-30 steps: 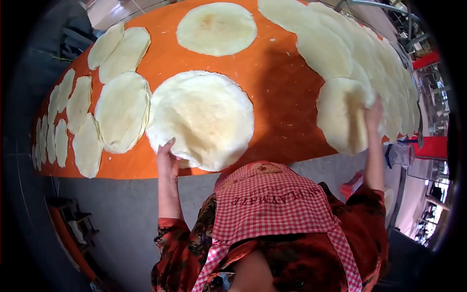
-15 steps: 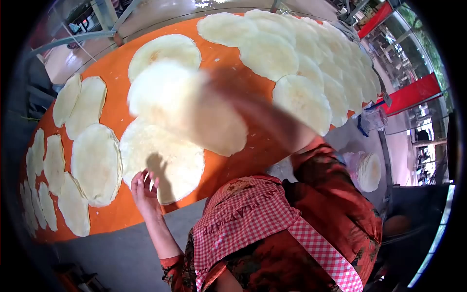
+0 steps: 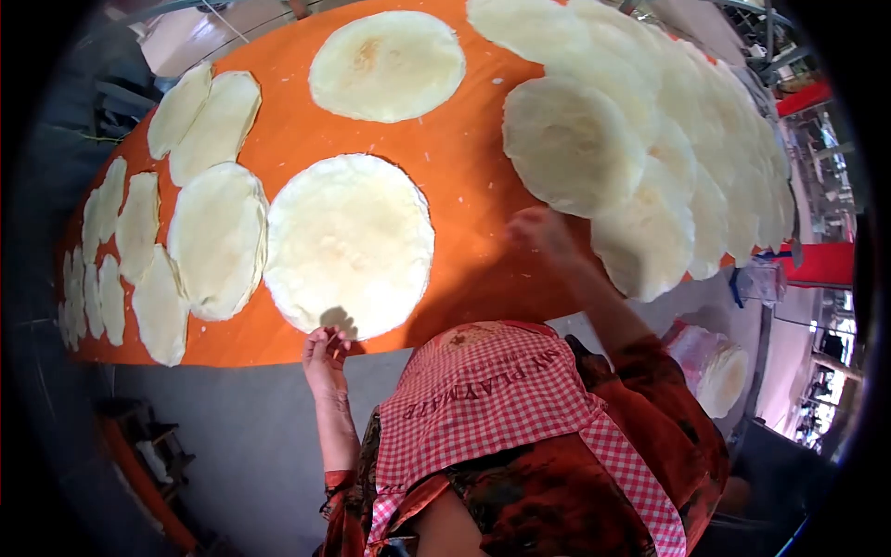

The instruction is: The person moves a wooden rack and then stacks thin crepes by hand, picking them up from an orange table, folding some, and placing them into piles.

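Observation:
My left hand (image 3: 327, 351) is at the table's front edge, beside the near rim of a round, pale flatbread (image 3: 351, 243); its fingers are loosely bent, a little apart, and hold nothing. My right hand (image 3: 540, 228), slightly blurred, is over the orange cloth (image 3: 473, 269), just below a round flatbread (image 3: 568, 144) that lies in shade. Nothing shows in its fingers, which reach leftward. That flatbread overlaps a broad spread of flatbreads (image 3: 682, 121) on the right.
Another flatbread (image 3: 387, 65) lies alone at the back. Stacked flatbreads (image 3: 218, 239) and several smaller-looking ones are at the left. At the right, beyond the table, a plastic bag (image 3: 691, 357) is beside more round flatbreads (image 3: 722, 381). A red panel (image 3: 821, 266) stands farther right.
The blurred flatbreads over the middle are gone from there, and one now lies at the right against the spread. My right hand has moved right and down. The view has shifted.

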The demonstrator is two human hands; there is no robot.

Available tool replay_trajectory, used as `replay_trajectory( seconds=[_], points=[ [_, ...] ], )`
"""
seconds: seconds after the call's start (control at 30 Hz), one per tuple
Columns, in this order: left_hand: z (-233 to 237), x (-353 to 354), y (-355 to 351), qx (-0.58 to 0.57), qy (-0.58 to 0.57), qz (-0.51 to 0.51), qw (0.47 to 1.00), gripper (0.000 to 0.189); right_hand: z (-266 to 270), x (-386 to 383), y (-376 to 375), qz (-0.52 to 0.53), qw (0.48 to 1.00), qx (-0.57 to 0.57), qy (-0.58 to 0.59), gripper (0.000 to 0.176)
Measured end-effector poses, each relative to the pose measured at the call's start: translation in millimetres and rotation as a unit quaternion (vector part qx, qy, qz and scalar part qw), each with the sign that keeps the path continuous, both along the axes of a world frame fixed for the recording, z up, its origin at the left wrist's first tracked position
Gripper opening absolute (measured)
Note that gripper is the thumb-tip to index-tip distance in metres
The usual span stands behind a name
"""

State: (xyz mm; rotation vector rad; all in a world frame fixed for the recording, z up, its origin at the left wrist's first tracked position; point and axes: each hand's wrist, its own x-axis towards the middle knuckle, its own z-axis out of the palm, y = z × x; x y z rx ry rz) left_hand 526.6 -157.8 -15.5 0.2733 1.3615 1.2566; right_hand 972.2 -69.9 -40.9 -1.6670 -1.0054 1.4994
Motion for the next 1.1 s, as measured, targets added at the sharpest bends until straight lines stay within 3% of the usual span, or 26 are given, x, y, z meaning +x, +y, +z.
replay_trajectory(
  seconds=[0.03, 0.07, 0.13, 0.2, 0.23, 0.33, 0.43, 0.53, 0.57, 0.6, 0.63, 0.67, 0.7, 0.73, 0.83, 0.9, 0.97, 1.0, 1.07, 1.1],
  points=[
    [7, 7, 1, -0.012, 0.006, 0.0, 1.0, 0.01, -55, -29, 5, 0.008, 0.979, 0.001, 0.203, 0.017],
    [12, 11, -1, 0.006, 0.012, -0.029, 0.999, 0.009, -25, -80, 7, -0.067, 0.985, -0.02, 0.157, 0.014],
    [26, 18, -2, -0.012, 0.021, -0.058, 0.998, 0.009, -48, -125, 21, -0.052, 0.984, -0.079, 0.15, 0.022],
    [43, 30, -7, -0.033, 0.046, -0.048, 0.997, 0.009, -89, -155, 33, -0.021, 0.999, -0.005, -0.024, 0.031],
    [38, 28, -12, -0.035, 0.043, -0.039, 0.998, 0.01, -67, -160, 32, -0.041, 0.998, 0.007, -0.047, 0.033],
    [29, 23, -20, -0.056, 0.023, -0.045, 0.997, 0.011, -42, -163, 38, -0.053, 0.985, -0.129, 0.1, 0.032],
    [27, 20, -19, -0.045, 0.009, -0.055, 0.997, 0.011, -22, -177, 36, -0.009, 0.99, -0.067, 0.122, 0.031],
    [23, 6, -10, -0.026, -0.015, -0.058, 0.998, 0.01, -59, -196, 46, -0.009, 0.997, 0.064, -0.037, 0.028],
    [24, -4, -6, -0.016, -0.019, -0.064, 0.998, 0.01, -43, -202, 52, -0.019, 0.997, 0.078, 0.002, 0.029],
    [24, -13, 0, -0.004, -0.025, -0.074, 0.997, 0.011, -25, -205, 56, -0.052, 0.986, 0.057, 0.146, 0.026],
    [23, -22, 6, 0.007, -0.033, -0.086, 0.996, 0.011, -16, -199, 69, 0.004, 0.977, 0.082, 0.198, 0.023],
    [20, -32, 12, 0.025, -0.042, -0.093, 0.994, 0.012, 21, -200, 84, 0.015, 0.983, 0.092, 0.155, 0.018],
    [18, -46, 16, 0.04, -0.048, -0.103, 0.993, 0.012, 44, -197, 110, 0.064, 0.975, 0.193, 0.088, 0.02],
    [18, -58, 22, 0.056, -0.055, -0.114, 0.99, 0.013, 83, -202, 126, 0.056, 0.983, 0.174, 0.033, 0.018],
    [21, -98, 36, 0.088, -0.067, -0.129, 0.985, 0.017, 211, -244, 142, 0.142, 0.959, 0.246, -0.013, 0.024],
    [21, -121, 45, 0.099, -0.143, -0.13, 0.976, 0.027, 258, -283, 142, 0.235, 0.935, 0.255, -0.072, 0.023],
    [20, -136, 57, 0.105, -0.265, -0.128, 0.95, 0.04, 261, -320, 130, 0.285, 0.836, 0.405, -0.237, 0.025],
    [16, -143, 64, 0.108, -0.301, -0.127, 0.939, 0.047, 258, -336, 117, 0.302, 0.767, 0.472, -0.314, 0.027],
    [0, -153, 78, 0.111, -0.377, -0.128, 0.911, 0.06, 216, -362, 86, 0.303, 0.695, 0.556, -0.34, 0.022],
    [-11, -158, 86, 0.129, -0.402, -0.15, 0.894, 0.067, 207, -371, 67, 0.357, 0.71, 0.52, -0.312, 0.023]
  ],
)
